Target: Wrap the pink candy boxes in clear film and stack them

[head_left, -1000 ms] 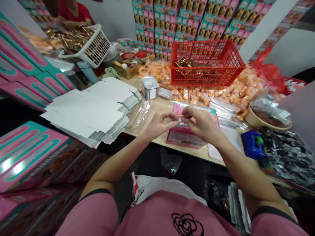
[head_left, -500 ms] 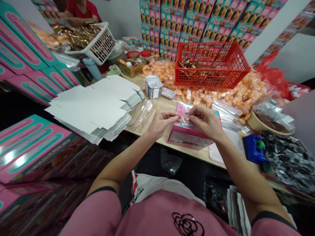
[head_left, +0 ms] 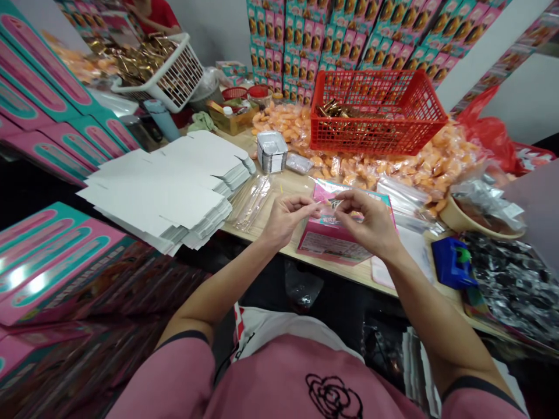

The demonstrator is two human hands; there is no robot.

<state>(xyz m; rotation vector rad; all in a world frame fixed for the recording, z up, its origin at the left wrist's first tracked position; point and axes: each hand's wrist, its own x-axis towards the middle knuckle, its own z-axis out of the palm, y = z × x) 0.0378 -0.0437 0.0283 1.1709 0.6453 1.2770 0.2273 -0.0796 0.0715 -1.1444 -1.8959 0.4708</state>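
A pink and teal carton [head_left: 336, 241] stands on the table in front of me, printed text on its near side. Over its top, my left hand [head_left: 286, 220] is closed in a pinch, thumb against index finger. What it pinches is too small and clear to name. Facing it, my right hand [head_left: 369, 224] is curved with thumb and index finger apart, and I see nothing held between them. The fingertips of the two hands are a short gap apart. To the left lie clear plastic sleeves [head_left: 252, 203], and behind them a stack of foil trays [head_left: 271, 152].
A stack of flat white cartons [head_left: 157, 192] lies to the left. Behind the carton are wrapped orange pieces [head_left: 349, 169] and a red basket [head_left: 375, 137] with gold packets. A blue tape dispenser [head_left: 452, 265] sits at right. Beyond a white basket [head_left: 179, 75] is a person in red.
My right hand's thumb and index finger have parted from a pinch, and that hand has shifted slightly right. My left hand stays pinched in nearly the same place.
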